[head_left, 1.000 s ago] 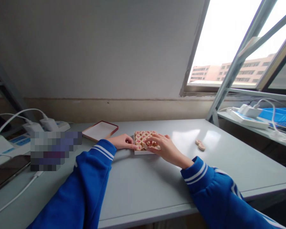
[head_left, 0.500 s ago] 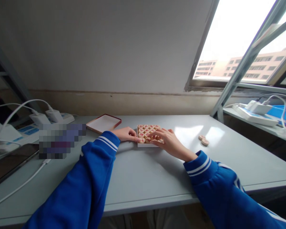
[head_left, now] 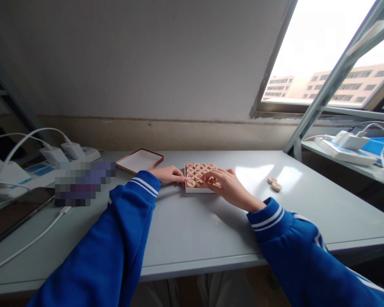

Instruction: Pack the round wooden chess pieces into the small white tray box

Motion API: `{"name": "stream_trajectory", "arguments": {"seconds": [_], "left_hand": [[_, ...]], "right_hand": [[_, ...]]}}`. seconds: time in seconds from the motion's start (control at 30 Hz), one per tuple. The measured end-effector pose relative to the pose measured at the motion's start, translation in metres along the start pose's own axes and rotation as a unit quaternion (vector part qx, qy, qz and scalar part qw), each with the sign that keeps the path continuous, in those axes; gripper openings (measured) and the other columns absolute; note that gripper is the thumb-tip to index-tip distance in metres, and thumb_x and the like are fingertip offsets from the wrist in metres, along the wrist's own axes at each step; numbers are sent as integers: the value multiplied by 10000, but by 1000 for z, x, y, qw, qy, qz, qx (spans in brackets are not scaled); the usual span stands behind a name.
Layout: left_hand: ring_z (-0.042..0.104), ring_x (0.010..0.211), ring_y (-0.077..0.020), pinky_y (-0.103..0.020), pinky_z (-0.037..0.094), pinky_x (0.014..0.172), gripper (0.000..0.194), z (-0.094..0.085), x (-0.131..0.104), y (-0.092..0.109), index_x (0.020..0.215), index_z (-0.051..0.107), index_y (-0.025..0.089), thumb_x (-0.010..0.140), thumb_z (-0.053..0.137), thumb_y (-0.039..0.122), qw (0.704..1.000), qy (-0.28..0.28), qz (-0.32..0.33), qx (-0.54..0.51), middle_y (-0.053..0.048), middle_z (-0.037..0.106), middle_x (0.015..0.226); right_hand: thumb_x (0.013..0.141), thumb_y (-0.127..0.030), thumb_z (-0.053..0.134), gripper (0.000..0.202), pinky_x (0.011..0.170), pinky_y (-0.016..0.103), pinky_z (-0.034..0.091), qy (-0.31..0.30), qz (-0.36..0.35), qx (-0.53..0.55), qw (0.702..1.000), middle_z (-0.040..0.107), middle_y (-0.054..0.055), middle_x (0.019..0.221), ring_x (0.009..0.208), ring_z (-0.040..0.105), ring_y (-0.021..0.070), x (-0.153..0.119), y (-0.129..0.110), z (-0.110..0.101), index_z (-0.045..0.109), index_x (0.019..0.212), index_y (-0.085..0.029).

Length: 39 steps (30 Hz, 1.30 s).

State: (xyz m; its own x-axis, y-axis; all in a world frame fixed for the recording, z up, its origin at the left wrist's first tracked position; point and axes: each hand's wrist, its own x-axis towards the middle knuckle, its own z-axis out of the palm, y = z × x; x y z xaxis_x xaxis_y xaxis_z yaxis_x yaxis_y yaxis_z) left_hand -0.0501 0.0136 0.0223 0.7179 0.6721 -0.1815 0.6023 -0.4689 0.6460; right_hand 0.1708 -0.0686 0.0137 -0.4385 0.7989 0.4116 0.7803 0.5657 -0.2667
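A shallow white box (head_left: 201,190) near the middle of the desk holds several round wooden Chinese chess pieces (head_left: 190,170) with red characters, set in rows. My left hand (head_left: 169,174) is at the box's left side, fingers curled, thumb and forefinger against its edge by the near left piece. From the right, my right hand (head_left: 225,185) reaches over the box with bent fingers and thumb down around a piece in the near rows. It covers the right-hand pieces in part. Two loose wooden discs (head_left: 276,186) lie on the desk to the right.
A red-edged box lid (head_left: 140,160) lies inside up at the back left. Power strips with white plugs (head_left: 73,150), a cable and a dark phone-like slab (head_left: 19,211) take up the left side. Metal frame posts (head_left: 296,147) and a side shelf (head_left: 342,153) bound the right.
The view has tipped slightly, so the desk sits a little higher in the picture. Both hands stay at the box, with only small finger shifts over the pieces.
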Motion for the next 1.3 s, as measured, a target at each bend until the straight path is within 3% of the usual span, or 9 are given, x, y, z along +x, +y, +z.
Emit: {"name": "stream_trajectory", "arguments": {"seconds": [0.2,0.33,0.4,0.5,0.6,0.73,0.87,1.0,1.3], "left_hand": [[419,618,-116,-222,316,606,485,-1,3,-3,679,639,126,618,516,590,998,-17,3,-55,-5,534,618],[427,626,-125,-225,320,605,484,-1,4,-2,679,635,122,627,506,586,999,-9,-3,-39,-11,539,617],[430,627,-129,-227,326,606,496,-1,4,-1,674,630,125,625,494,600,999,-9,-6,-37,-11,537,613],[430,630,-129,-224,328,610,490,0,5,-1,666,625,133,627,486,601,1000,-14,0,-23,-7,528,609],[425,625,-127,-221,323,604,475,0,6,-1,660,618,134,634,482,588,1000,-9,3,-7,-3,511,600],[416,612,-124,-221,314,590,456,1,5,-1,647,608,134,635,485,573,1000,-4,-1,-8,1,500,590],[410,597,-119,-223,305,577,444,1,4,1,637,604,133,623,505,566,1000,2,-6,-23,4,503,576],[408,592,-118,-225,298,569,449,1,3,2,622,599,136,612,509,577,1000,0,-8,-25,5,514,577],[413,598,-120,-223,299,575,445,2,2,4,621,594,136,628,496,570,1000,5,-7,-17,2,510,582]], "right_hand": [[857,-303,412,179,713,307,274,29,5,-66,997,641,15,865,800,541,159,-5,4,-12,571,911,-242],[839,-252,391,227,713,345,282,103,129,-249,954,625,75,878,815,523,207,-21,31,-33,590,939,-206],[805,-265,431,234,682,361,300,88,223,-323,915,606,118,911,837,514,246,-34,52,-42,603,937,-176],[780,-270,449,229,643,379,321,8,349,-357,867,587,164,923,868,510,295,-54,81,-53,643,798,-149],[796,-243,404,280,638,373,331,-33,397,-310,864,601,139,864,836,537,269,-66,94,-60,644,676,-163],[783,-306,462,205,678,369,344,32,327,-218,919,622,64,851,804,555,226,-59,85,-58,643,783,-210],[800,-354,477,247,717,314,382,87,132,-34,987,612,26,871,762,557,153,-39,54,-41,577,986,-227],[804,-321,498,258,772,292,397,60,30,61,996,591,29,908,812,548,137,-23,22,-21,534,1039,-221],[800,-255,508,211,763,281,424,46,14,107,993,563,34,881,781,540,127,-16,9,-8,534,1001,-195]]}}
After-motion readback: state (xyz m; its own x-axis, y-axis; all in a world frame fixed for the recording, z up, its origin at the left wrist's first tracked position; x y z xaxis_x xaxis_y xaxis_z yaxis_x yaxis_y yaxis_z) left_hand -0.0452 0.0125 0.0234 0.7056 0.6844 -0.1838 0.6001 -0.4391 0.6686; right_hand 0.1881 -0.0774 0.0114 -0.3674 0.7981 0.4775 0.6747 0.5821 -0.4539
